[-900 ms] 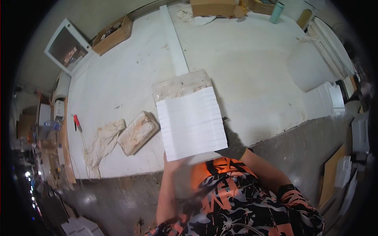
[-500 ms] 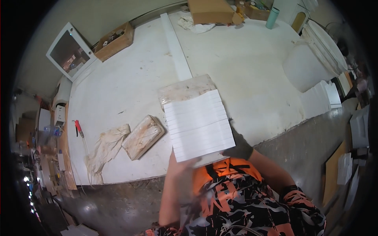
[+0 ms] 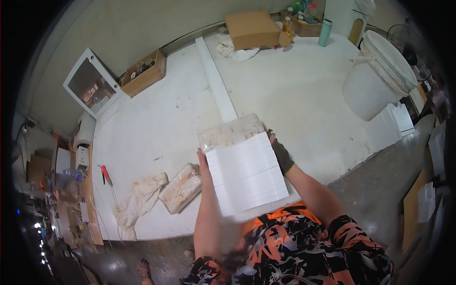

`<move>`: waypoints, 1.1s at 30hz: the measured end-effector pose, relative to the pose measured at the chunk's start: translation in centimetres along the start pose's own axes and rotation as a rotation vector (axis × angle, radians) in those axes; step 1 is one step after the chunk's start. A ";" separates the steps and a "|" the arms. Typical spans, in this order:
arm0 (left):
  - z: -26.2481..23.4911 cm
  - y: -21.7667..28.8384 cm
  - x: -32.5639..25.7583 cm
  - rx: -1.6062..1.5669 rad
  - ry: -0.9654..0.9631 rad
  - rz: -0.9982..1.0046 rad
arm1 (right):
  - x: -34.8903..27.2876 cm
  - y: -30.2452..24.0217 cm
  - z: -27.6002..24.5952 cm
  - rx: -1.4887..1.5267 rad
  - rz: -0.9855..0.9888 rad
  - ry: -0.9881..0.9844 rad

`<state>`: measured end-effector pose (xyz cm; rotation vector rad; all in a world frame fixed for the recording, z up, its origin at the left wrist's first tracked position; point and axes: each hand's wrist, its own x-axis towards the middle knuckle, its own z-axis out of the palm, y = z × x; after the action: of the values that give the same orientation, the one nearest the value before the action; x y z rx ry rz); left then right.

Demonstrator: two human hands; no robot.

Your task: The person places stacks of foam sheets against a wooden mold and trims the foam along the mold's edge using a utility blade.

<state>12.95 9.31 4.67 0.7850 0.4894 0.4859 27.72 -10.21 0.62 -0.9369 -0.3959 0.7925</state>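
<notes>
A stack of white strips (image 3: pixel 247 173) lies on the white table in front of me, the strips' long edges showing as lines across it. My bare left hand (image 3: pixel 203 161) lies along the stack's left side, its fingers pointing away from me and partly hidden. On the right side, my right hand (image 3: pixel 282 154) in a dark fingerless glove presses against the far right edge. Together the two hands hold the stack between them. Touching its far end is a flat block wrapped in dirty clear plastic (image 3: pixel 230 131). A second wrapped block (image 3: pixel 181 189) sits left of my left forearm.
A crumpled cloth (image 3: pixel 145 194) and a red-handled air gun (image 3: pixel 106 175) lie to the left. A long white strip (image 3: pixel 216 78) runs toward the back. A cardboard box (image 3: pixel 251 31), a wooden box (image 3: pixel 145 76), a green bottle (image 3: pixel 325 32) and a white bucket (image 3: pixel 373 88) stand around the table.
Both hands have moved from the stack's near end forward along its sides. My view has tilted, so the table and its things appear lower.
</notes>
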 end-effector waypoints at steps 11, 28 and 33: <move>-4.4 -3.4 2.4 -0.177 -0.165 -0.056 | 2.1 1.7 -0.2 0.099 0.049 0.019; -3.3 -0.2 0.3 -0.039 -0.077 -0.119 | 0.4 -2.0 1.9 -0.007 0.077 0.031; -3.7 6.6 -2.9 0.973 0.125 0.286 | -2.5 -2.7 -4.2 -0.443 -0.027 0.350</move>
<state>7.06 13.66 8.09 1.7831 0.7445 0.5586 29.83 -15.39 0.58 -1.4550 -0.2791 0.5068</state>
